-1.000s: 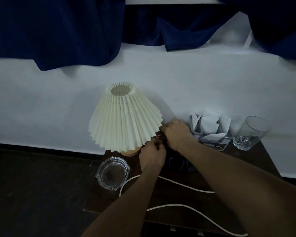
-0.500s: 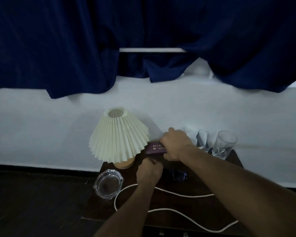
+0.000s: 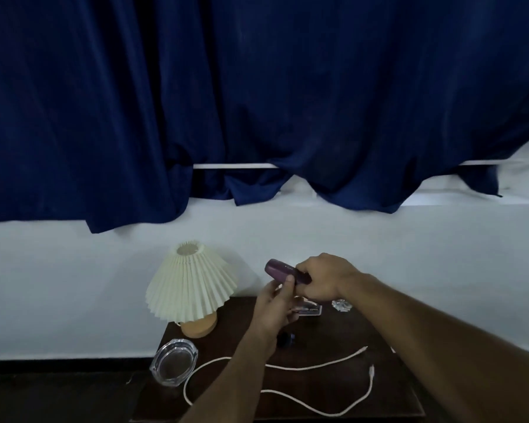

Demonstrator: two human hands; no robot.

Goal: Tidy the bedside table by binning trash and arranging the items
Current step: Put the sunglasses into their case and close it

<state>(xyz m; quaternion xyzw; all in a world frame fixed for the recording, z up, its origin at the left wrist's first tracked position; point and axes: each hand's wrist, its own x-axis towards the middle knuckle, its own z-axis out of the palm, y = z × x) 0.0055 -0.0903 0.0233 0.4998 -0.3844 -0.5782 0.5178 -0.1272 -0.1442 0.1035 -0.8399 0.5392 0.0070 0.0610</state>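
Both hands hold a purple case [image 3: 283, 271] above the table's [image 3: 333, 389] back edge, right hand [image 3: 321, 279] fingers wrapped around it, left hand [image 3: 277, 303] fingers pinching its underside.

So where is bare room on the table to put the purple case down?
Bare wood lies right of centre, between the cable loops and the box. The left edge is crowded by lamp and ashtray.

Dim, bluish, underexposed picture. Faint daylight seeps under the heavy navy curtain [image 3: 257, 102] toward one and two o'clock. The dark wooden bedside table [image 3: 333, 340] sinks into shadow; edges bow from wide-angle distortion, detail soft and grainy.
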